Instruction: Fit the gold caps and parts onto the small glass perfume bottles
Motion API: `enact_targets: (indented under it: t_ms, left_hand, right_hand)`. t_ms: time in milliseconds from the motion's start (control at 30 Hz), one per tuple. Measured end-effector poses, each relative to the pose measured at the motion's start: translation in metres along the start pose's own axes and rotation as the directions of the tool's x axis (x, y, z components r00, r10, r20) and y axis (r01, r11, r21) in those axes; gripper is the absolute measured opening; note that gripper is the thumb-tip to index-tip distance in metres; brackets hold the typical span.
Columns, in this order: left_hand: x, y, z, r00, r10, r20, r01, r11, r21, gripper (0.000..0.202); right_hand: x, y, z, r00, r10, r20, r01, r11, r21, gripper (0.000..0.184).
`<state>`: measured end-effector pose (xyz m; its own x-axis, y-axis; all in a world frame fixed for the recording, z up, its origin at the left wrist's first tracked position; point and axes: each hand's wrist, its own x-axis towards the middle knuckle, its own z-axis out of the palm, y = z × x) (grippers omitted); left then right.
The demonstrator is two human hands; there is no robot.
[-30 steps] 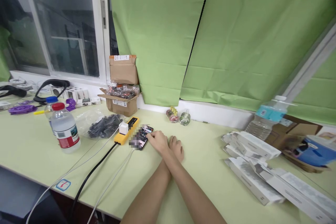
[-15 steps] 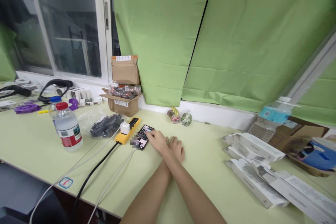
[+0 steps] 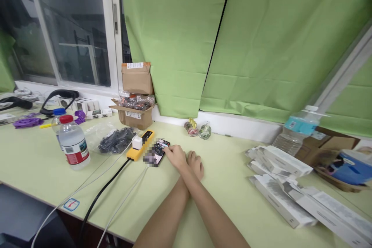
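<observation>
My forearms cross on the table, the right over the left. My right hand is at the right edge of a smartphone, one finger reaching to its screen and the others bent. The phone lies flat, its lit screen partly pixelated, with a white cable at its lower end. My left hand rests on the tabletop right of my right wrist, fingers loosely bent and slightly apart, holding nothing. Left of the phone lies a yellow power strip with a white charger plugged in.
Left stand two water bottles and a plastic bag of dark items. An open cardboard box is behind. Small glass bottles stand near the wall. Right are white boxes, a large bottle and a basket.
My right fingertip has drawn back slightly toward the phone's right edge. My left hand stays in place. The view has shifted a little.
</observation>
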<state>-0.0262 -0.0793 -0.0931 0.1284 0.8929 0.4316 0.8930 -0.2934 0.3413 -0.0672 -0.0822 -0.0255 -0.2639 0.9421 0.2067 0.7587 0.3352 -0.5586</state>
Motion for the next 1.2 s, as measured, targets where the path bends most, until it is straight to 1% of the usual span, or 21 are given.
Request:
enact_targets:
  t_ms: [233, 367, 433, 500, 567, 633, 767, 933, 1000, 1067, 1133, 1200]
  left_hand:
    - [-0.0011, -0.0021, 0.0026, 0.999, 0.023, -0.031, -0.023, 1.0, -0.002, 0.023]
    - [0.0, -0.0024, 0.0039, 1.0, 0.009, -0.011, -0.009, 1.0, 0.011, 0.022]
    - [0.0004, -0.0021, 0.0036, 1.0, 0.008, -0.011, -0.008, 1.0, 0.01, 0.022]
    - [0.0004, -0.0016, 0.0031, 1.0, 0.005, -0.023, -0.005, 1.0, 0.004, 0.021]
    - [0.0003, -0.0012, 0.0029, 1.0, 0.004, -0.028, -0.004, 1.0, 0.002, 0.021]
    - [0.0004, -0.0009, 0.0028, 1.0, 0.008, -0.024, -0.008, 1.0, 0.003, 0.021]
    - [0.0003, -0.0007, 0.0023, 1.0, 0.005, -0.015, -0.005, 1.0, -0.001, 0.022]
    - [-0.0007, 0.0005, -0.0005, 1.0, -0.004, -0.001, 0.004, 1.0, -0.014, 0.023]
    - [-0.0006, 0.0012, -0.0018, 1.0, -0.011, 0.011, 0.011, 1.0, -0.021, 0.023]
    - [0.0001, 0.0018, -0.0023, 0.999, -0.016, 0.029, 0.017, 0.999, -0.036, 0.023]
    - [0.0008, 0.0019, -0.002, 0.999, -0.019, 0.045, 0.022, 0.998, -0.054, 0.023]
    - [0.0013, 0.0017, -0.001, 0.999, -0.017, 0.046, 0.02, 0.998, -0.058, 0.024]
  right_hand:
    - [0.0012, 0.0046, 0.0065, 0.995, -0.039, 0.087, 0.034, 0.998, 0.06, 0.041]
    - [0.0025, 0.0055, 0.0091, 0.982, -0.111, 0.15, 0.099, 0.991, 0.085, 0.042]
    - [0.0025, 0.0047, 0.0078, 0.977, -0.141, 0.158, 0.124, 0.986, 0.11, 0.042]
    - [0.0022, 0.0037, 0.0054, 0.986, -0.121, 0.111, 0.108, 0.987, 0.115, 0.043]
    - [0.0017, 0.0033, 0.0029, 0.997, -0.065, 0.038, 0.062, 0.994, 0.091, 0.044]
    - [0.0011, 0.0034, 0.0015, 1.0, -0.022, -0.009, 0.023, 0.998, 0.066, 0.043]
    - [-0.0001, 0.0032, 0.0029, 0.999, -0.03, -0.025, 0.032, 0.997, 0.063, 0.041]
    - [-0.0002, 0.0029, 0.0067, 0.999, -0.03, 0.014, 0.029, 0.999, 0.028, 0.041]
    - [0.0003, 0.0036, 0.0071, 0.999, -0.034, -0.006, 0.034, 0.999, 0.025, 0.041]
    - [0.0012, 0.0051, 0.0062, 0.998, -0.033, -0.052, 0.034, 0.999, 0.033, 0.04]
    - [0.0028, 0.0069, 0.0042, 0.996, 0.009, -0.087, -0.005, 0.999, 0.048, 0.039]
    - [0.0046, 0.0087, 0.0013, 0.993, 0.085, -0.086, -0.08, 0.995, 0.063, 0.04]
